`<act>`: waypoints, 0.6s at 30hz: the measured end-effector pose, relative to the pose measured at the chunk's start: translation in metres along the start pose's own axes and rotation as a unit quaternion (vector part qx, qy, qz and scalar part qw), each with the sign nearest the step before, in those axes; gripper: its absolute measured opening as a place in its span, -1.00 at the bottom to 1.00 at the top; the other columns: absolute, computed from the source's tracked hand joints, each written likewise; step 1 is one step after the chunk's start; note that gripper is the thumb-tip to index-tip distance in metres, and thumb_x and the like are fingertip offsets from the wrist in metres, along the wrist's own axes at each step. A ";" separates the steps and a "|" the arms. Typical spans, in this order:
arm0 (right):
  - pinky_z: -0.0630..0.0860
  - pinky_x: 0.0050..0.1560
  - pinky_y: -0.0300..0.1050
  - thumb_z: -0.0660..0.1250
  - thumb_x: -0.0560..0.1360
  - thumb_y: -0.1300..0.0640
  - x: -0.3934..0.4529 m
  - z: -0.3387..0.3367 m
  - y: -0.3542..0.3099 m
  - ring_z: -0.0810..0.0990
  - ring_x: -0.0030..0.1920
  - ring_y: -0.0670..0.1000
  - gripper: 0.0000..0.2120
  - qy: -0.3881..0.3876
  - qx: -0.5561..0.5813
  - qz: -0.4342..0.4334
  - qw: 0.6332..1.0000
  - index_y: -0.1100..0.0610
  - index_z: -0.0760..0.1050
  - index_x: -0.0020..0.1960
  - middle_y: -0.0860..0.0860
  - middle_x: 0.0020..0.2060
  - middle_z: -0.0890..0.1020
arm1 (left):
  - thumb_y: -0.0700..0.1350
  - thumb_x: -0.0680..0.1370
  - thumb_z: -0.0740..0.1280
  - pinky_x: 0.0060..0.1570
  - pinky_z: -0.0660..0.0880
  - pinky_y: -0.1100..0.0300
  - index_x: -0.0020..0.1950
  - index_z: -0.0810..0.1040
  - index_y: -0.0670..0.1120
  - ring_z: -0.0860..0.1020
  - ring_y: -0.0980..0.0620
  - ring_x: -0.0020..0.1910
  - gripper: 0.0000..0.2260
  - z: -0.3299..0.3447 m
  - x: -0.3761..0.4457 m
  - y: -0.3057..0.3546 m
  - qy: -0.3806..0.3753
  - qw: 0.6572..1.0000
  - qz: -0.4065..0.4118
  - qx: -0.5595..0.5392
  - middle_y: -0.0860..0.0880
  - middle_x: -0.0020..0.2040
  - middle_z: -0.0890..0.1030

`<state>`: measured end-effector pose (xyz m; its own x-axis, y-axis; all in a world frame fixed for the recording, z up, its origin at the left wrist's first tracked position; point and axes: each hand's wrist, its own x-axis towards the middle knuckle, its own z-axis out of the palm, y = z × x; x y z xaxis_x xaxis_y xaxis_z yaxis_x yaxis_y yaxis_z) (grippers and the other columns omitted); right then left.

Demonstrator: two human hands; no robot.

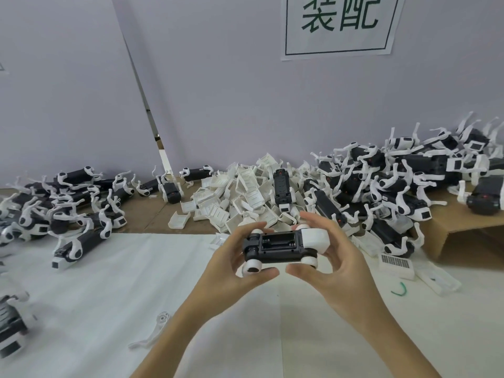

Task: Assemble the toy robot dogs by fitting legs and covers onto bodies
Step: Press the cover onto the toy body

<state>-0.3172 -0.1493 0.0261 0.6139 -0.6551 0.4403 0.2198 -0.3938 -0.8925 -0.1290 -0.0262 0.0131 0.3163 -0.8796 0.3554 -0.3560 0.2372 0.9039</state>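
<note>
Black plastic forms the toy dog body, which both hands hold in the air above the white table cover, with its open battery compartment facing up. The left hand grips the rear end, thumb curled under a white round joint and fingers behind the body. The right hand grips the end with the white head piece, fingers curved over the top and thumb below. Behind the hands lies a pile of white covers. Heaps of assembled dogs lie at the left and at the right. One loose white leg lies on the table near the left forearm, and a paper sign hangs on the wall.
</note>
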 end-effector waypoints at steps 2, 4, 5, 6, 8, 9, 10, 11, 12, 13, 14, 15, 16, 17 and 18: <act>0.51 0.32 -0.21 0.67 0.29 -0.13 0.001 -0.001 0.001 0.63 0.30 -0.02 -0.24 0.000 0.014 0.007 1.000 -0.18 0.48 0.43 -0.09 0.29 0.65 | 0.04 0.45 0.65 0.37 0.53 0.08 0.48 0.48 0.17 0.59 -0.02 0.39 -0.36 -0.003 -0.001 0.003 -0.011 1.000 0.002 -0.020 0.07 0.39 0.62; 0.53 0.27 -0.24 0.64 0.37 -0.10 0.000 0.002 0.003 0.64 0.28 -0.08 -0.32 0.020 0.040 0.025 0.999 -0.14 0.47 0.43 -0.12 0.26 0.67 | 0.10 0.41 0.65 0.25 0.56 0.07 0.41 0.54 0.18 0.64 0.00 0.31 -0.40 0.000 -0.001 0.004 0.024 0.999 0.019 -0.021 0.08 0.30 0.67; 0.56 0.23 -0.26 0.60 0.39 -0.12 0.000 0.006 0.005 0.64 0.26 -0.12 -0.36 0.045 0.048 0.051 0.997 -0.13 0.47 0.42 -0.14 0.25 0.67 | 0.11 0.39 0.66 0.23 0.56 0.14 0.36 0.56 0.17 0.65 0.02 0.26 -0.42 0.004 0.000 0.004 0.066 0.997 0.034 0.007 0.09 0.23 0.69; 0.58 0.17 -0.26 0.55 0.37 -0.16 -0.002 0.011 0.007 0.66 0.22 -0.15 -0.37 0.076 0.044 0.090 0.992 -0.12 0.46 0.39 -0.15 0.22 0.68 | 0.12 0.36 0.67 0.20 0.55 0.22 0.32 0.56 0.15 0.65 0.03 0.21 -0.42 0.008 0.000 0.003 0.116 0.990 0.053 0.054 0.12 0.18 0.69; 0.63 0.07 -0.20 0.44 0.32 -0.28 -0.004 0.018 0.011 0.74 0.05 -0.07 -0.37 0.100 0.033 0.194 0.975 -0.01 0.54 0.30 -0.04 0.11 0.73 | 0.11 0.34 0.70 0.12 0.47 0.38 0.25 0.52 0.16 0.61 0.09 0.16 -0.42 0.018 0.000 -0.002 0.188 0.964 0.101 0.158 0.17 0.13 0.64; 0.65 0.03 -0.12 0.39 0.34 -0.32 -0.005 0.020 0.012 0.75 -0.03 0.02 -0.35 0.075 0.055 0.241 0.966 0.10 0.60 0.25 0.07 0.03 0.75 | 0.09 0.36 0.69 0.13 0.44 0.42 0.26 0.48 0.16 0.58 0.14 0.19 -0.42 0.023 -0.001 -0.003 0.192 0.952 0.128 0.199 0.21 0.16 0.61; 0.65 -0.01 -0.09 0.35 0.40 -0.33 -0.005 0.021 0.012 0.75 -0.08 0.09 -0.34 0.030 0.094 0.272 0.957 0.20 0.64 0.20 0.15 -0.03 0.75 | 0.08 0.41 0.64 0.16 0.42 0.44 0.30 0.45 0.14 0.54 0.20 0.23 -0.45 0.026 -0.002 -0.004 0.175 0.942 0.161 0.238 0.24 0.21 0.56; 0.64 -0.05 -0.08 0.30 0.48 -0.33 -0.006 0.023 0.010 0.73 -0.08 0.13 -0.35 -0.015 0.140 0.288 0.947 0.24 0.67 0.18 0.19 -0.05 0.75 | 0.09 0.46 0.58 0.22 0.40 0.44 0.34 0.43 0.11 0.50 0.24 0.27 -0.47 0.029 -0.003 -0.006 0.146 0.929 0.198 0.278 0.23 0.26 0.52; 0.62 -0.07 -0.07 0.27 0.54 -0.32 -0.007 0.023 0.008 0.72 -0.05 0.15 -0.37 -0.048 0.179 0.294 0.938 0.24 0.68 0.18 0.22 -0.03 0.73 | 0.10 0.50 0.54 0.29 0.37 0.43 0.39 0.42 0.07 0.47 0.23 0.31 -0.47 0.033 -0.004 -0.008 0.111 0.915 0.230 0.313 0.20 0.31 0.48; 0.60 -0.10 -0.06 0.26 0.57 -0.31 -0.007 0.024 0.006 0.72 -0.01 0.18 -0.38 -0.064 0.203 0.298 0.931 0.22 0.67 0.21 0.23 -0.01 0.72 | 0.09 0.51 0.54 0.35 0.33 0.43 0.42 0.41 0.04 0.45 0.23 0.34 -0.45 0.036 -0.005 -0.010 0.079 0.906 0.248 0.335 0.18 0.34 0.47; 0.58 -0.14 -0.05 0.28 0.57 -0.30 -0.008 0.024 0.006 0.72 0.03 0.21 -0.40 -0.064 0.216 0.302 0.926 0.22 0.64 0.23 0.23 0.01 0.71 | 0.09 0.50 0.57 0.37 0.30 0.42 0.44 0.40 0.03 0.43 0.27 0.34 -0.41 0.038 -0.006 -0.010 0.058 0.905 0.249 0.339 0.20 0.34 0.47; 0.59 -0.16 -0.04 0.34 0.56 -0.27 -0.007 0.024 0.007 0.72 0.04 0.23 -0.42 -0.056 0.227 0.309 0.922 0.23 0.62 0.25 0.22 0.01 0.71 | 0.13 0.48 0.59 0.38 0.30 0.38 0.41 0.42 0.05 0.42 0.32 0.32 -0.40 0.039 -0.007 -0.008 0.052 0.910 0.244 0.331 0.23 0.30 0.50; 0.61 -0.15 -0.02 0.41 0.54 -0.20 -0.006 0.022 0.009 0.73 0.03 0.23 -0.47 -0.040 0.241 0.317 0.916 0.24 0.62 0.24 0.21 -0.02 0.70 | 0.20 0.48 0.57 0.40 0.30 0.29 0.37 0.45 0.06 0.44 0.31 0.31 -0.44 0.039 -0.007 -0.007 0.060 0.913 0.241 0.324 0.28 0.25 0.52; 0.63 -0.12 0.00 0.47 0.51 -0.12 -0.004 0.020 0.010 0.73 0.00 0.21 -0.55 -0.021 0.250 0.319 0.914 0.21 0.65 0.21 0.20 -0.05 0.69 | 0.27 0.51 0.51 0.42 0.29 0.19 0.32 0.49 0.07 0.47 0.27 0.32 -0.50 0.038 -0.008 -0.004 0.077 0.915 0.237 0.317 0.29 0.22 0.55; 0.62 -0.11 0.01 0.51 0.49 -0.04 -0.003 0.015 0.011 0.73 -0.05 0.15 -0.64 -0.005 0.241 0.309 0.920 0.17 0.68 0.18 0.19 -0.09 0.69 | 0.31 0.55 0.43 0.42 0.28 0.12 0.29 0.52 0.08 0.48 0.21 0.33 -0.56 0.037 -0.009 -0.001 0.098 0.920 0.227 0.304 0.29 0.21 0.56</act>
<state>-0.3053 -0.1423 0.0133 0.7409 -0.6514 -0.1636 0.1371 0.3851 -0.9127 -0.1643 -0.0344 0.0001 0.1448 -0.6405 0.7542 -0.8983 0.2344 0.3715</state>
